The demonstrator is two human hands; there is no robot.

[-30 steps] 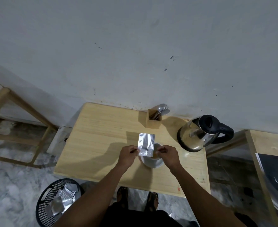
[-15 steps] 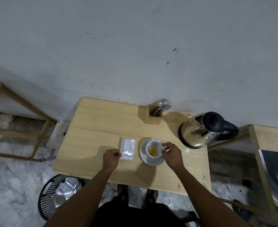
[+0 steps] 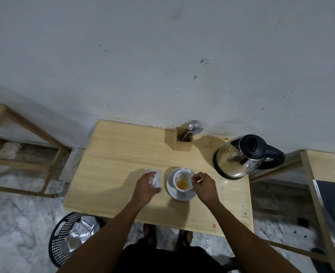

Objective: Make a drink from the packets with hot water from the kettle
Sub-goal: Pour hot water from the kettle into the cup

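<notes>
Your left hand (image 3: 146, 189): fingers closing on packet (image 3: 156, 177), 9 o'clock of cup (image 3: 183, 182) | right hand (image 3: 204, 186): loosely curled, empty, at cup's 3 o'clock rim | kettle (image 3: 241, 157): 2 o'clock on surface (image 3: 113, 164)

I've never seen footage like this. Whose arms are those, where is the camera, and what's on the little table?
No robot here: a person wears a camera on the head, looking down at both bare arms. On the light wooden table stand a white cup holding orange powder on a white saucer, a shiny steel kettle with black lid, and a wooden box of metal spoons. The left hand rests on a silver foil packet; the right hand is beside the cup.
</notes>
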